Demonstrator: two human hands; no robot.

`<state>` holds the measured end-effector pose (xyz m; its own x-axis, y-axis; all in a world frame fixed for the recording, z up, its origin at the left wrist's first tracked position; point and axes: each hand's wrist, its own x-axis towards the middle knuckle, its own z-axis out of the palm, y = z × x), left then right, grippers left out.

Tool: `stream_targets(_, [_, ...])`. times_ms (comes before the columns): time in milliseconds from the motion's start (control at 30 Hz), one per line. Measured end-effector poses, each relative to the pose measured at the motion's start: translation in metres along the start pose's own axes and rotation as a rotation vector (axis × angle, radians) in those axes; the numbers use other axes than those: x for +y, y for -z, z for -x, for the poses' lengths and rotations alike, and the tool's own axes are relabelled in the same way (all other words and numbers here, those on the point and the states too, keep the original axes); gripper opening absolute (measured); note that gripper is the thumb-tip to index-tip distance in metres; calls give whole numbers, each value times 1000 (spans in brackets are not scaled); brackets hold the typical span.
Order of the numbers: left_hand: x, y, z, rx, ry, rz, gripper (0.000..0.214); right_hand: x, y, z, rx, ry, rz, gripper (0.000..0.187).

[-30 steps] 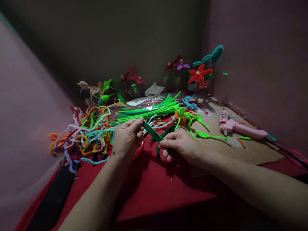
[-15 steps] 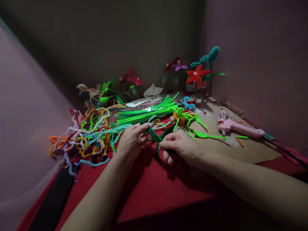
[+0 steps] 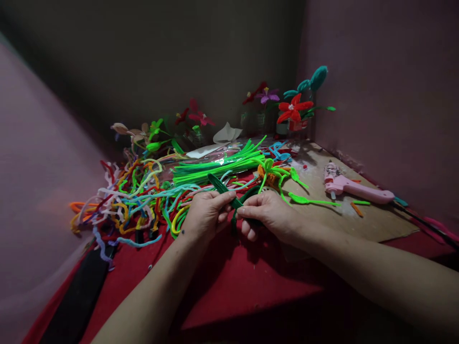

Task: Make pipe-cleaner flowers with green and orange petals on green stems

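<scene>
Both hands meet over the front of the red-covered table around dark green pipe cleaners [image 3: 216,183], which lie together as a narrow leaf-like loop. My left hand [image 3: 210,210] pinches this loop between thumb and fingers, and its tip sticks out up and to the left. Close beside it, my right hand [image 3: 263,212] is closed on the lower end of the same pipe cleaners. A second dark green length arches behind the right fingers, partly hidden. Just beyond the hands lies a bundle of bright green pipe cleaners [image 3: 218,169] on clear plastic wrapping.
A tangle of many-coloured pipe cleaners [image 3: 132,200] spreads on the left. At right, a pink glue gun [image 3: 362,188] with a black cord rests on a cardboard sheet [image 3: 380,227]. Pipe-cleaner flowers, one a red flower [image 3: 294,110], stand along the back. The red cloth [image 3: 258,286] covers the front.
My left hand has slid right along the dark green pipe cleaners, closer to my right hand. More of the loop's tip now shows above the left fingers. The right hand has barely moved.
</scene>
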<state>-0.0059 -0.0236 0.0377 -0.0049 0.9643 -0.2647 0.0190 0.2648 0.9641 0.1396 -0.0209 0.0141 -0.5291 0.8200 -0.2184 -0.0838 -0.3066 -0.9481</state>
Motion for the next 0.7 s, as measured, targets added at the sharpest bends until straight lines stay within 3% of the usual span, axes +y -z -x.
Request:
stream_targets(267, [2,5,-1,34,-48,30,37,3,5,-3,-119,1,-126,15])
stream_targets(567, [2,14,-6,-2,-63,2,36,-1,6,-3,-66,-73,-113,16])
stream_targets(633, [7,20,-6,138,-244,-83,28,-2,7,-3,-43,-68,-104,16])
stream_targets(700, [13,27,-3,379,-602,-306,26,-4,7,-3,-19,-67,-88,17])
